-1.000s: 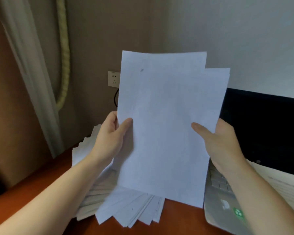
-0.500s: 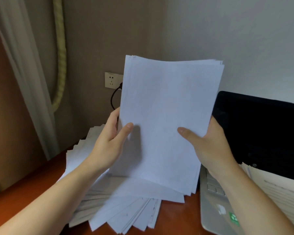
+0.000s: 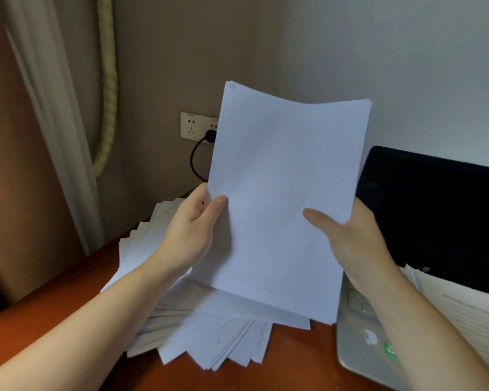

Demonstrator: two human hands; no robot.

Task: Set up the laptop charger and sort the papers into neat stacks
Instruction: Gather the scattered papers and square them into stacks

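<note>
Above the fanned pile (image 3: 209,342) on the surface (image 3: 294,365), the left hand (image 3: 192,230) and right hand (image 3: 353,238) are each gripping one long side of the sheaf of papers (image 3: 283,198), which is standing near upright, its lower edge hanging over that pile.

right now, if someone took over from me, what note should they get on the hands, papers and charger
Hands: the left hand grips the sheaf of papers at its left edge, and the right hand grips the right edge.
The sheaf is upright above the fanned pile on the desk; loose papers lie on the open laptop.
Done: the black plug is in the wall socket; its laptop end is out of view.
Left: square the sheaf, stack the rest.
</note>
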